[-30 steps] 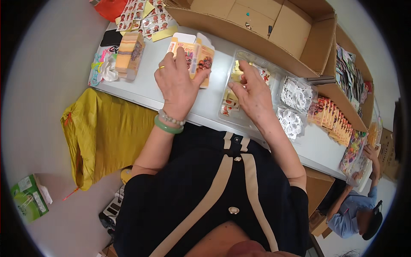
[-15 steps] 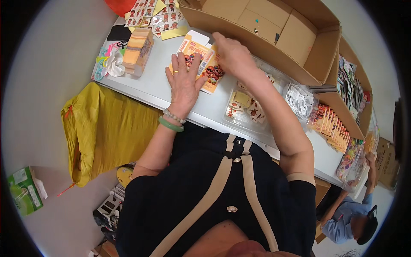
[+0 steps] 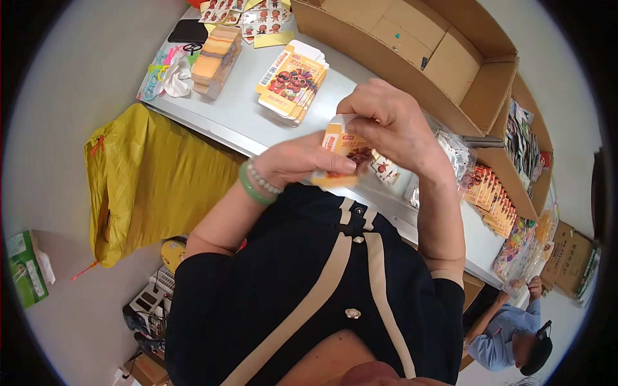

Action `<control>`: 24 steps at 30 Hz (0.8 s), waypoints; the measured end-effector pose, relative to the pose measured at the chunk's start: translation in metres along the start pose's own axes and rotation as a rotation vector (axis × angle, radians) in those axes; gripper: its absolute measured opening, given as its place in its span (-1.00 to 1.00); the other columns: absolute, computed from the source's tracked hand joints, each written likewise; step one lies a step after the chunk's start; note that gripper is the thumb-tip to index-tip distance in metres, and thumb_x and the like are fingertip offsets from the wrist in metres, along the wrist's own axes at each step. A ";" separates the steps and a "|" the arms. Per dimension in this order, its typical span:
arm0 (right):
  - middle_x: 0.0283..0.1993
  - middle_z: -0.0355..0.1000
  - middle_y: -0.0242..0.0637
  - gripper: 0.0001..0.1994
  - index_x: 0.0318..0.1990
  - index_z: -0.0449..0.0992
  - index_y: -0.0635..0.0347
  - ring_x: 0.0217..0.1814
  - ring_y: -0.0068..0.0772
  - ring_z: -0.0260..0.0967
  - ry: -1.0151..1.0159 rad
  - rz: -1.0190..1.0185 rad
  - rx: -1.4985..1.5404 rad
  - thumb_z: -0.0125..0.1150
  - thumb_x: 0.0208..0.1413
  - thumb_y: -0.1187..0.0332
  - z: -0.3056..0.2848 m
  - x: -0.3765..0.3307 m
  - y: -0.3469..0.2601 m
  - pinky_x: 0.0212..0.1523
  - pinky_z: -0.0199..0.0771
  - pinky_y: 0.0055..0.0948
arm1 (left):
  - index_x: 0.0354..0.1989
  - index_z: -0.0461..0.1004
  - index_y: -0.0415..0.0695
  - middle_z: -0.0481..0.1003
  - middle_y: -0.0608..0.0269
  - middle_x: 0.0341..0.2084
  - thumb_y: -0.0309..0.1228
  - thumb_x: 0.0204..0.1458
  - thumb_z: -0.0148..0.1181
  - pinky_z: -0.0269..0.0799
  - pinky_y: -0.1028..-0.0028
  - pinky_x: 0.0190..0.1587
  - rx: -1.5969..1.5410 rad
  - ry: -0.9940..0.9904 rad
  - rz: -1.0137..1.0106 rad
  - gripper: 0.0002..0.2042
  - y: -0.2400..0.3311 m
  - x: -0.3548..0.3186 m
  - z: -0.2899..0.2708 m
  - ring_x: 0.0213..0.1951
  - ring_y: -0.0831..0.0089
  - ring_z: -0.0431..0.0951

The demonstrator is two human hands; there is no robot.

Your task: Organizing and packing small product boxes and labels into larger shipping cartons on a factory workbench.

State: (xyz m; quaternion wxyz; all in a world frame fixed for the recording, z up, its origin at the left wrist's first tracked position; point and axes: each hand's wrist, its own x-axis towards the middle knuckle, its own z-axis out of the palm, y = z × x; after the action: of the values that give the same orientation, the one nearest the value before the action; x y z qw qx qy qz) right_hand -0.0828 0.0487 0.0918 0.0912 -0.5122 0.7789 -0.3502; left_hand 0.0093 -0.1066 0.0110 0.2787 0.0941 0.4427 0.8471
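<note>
A small yellow-orange printed carton is held up in front of me, above the table's near edge. My left hand grips its lower left side, thumb lying across the front. At the carton's upper end, my right hand is closed with bent fingers on the top edge; its fingertips are partly hidden. Farther back and to the left lies a stack of matching flat cartons. Partly covered by my right arm, a clear tray of sticker cards sits beside the held carton.
A banded block of cards stands at left, near sticker sheets. Large cardboard boxes line the back. To the right are a tub of white pieces and a row of filled cartons. Another person works at lower right.
My left hand has left the stack, and a single carton has come toward me between both hands. My right hand has moved nearer and to the right with it.
</note>
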 end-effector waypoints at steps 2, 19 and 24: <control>-0.32 0.40 -0.30 -0.75 -0.16 0.47 0.23 -0.26 -0.35 0.33 -0.001 0.018 -0.079 0.19 -0.07 0.51 0.001 -0.012 -0.007 -0.22 0.34 -0.41 | 0.10 0.24 -0.28 0.45 0.10 -0.17 -0.30 0.01 0.22 0.42 0.34 -0.03 -0.265 -0.027 -0.021 -0.48 -0.009 0.003 0.015 -0.16 0.34 0.51; 0.28 0.13 -0.11 -0.74 -0.23 0.54 0.10 0.35 -0.07 -0.01 0.277 0.174 0.072 0.33 -0.16 0.42 0.023 -0.098 -0.015 0.27 -0.02 -0.21 | 0.10 0.23 -0.16 0.41 0.34 -0.26 0.00 -0.26 0.41 0.39 0.61 -0.27 -0.130 0.050 -0.031 -0.22 -0.026 0.007 0.031 -0.32 0.64 0.43; 0.31 0.07 -0.14 -0.77 -0.26 0.53 0.12 0.35 -0.17 0.02 0.067 0.217 0.734 0.34 -0.14 0.36 0.016 -0.109 -0.012 0.28 -0.03 -0.27 | 0.08 0.24 -0.18 0.43 0.31 -0.33 -0.04 -0.31 0.45 0.41 0.64 -0.35 0.006 -0.086 -0.066 -0.22 -0.036 0.006 0.034 -0.38 0.62 0.44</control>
State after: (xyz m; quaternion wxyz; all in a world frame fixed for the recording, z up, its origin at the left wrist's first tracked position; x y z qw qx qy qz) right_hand -0.0153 0.1328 0.0639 0.2797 -0.3483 0.6539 -0.6106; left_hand 0.0324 -0.0637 0.0015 0.3249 0.1165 0.4358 0.8312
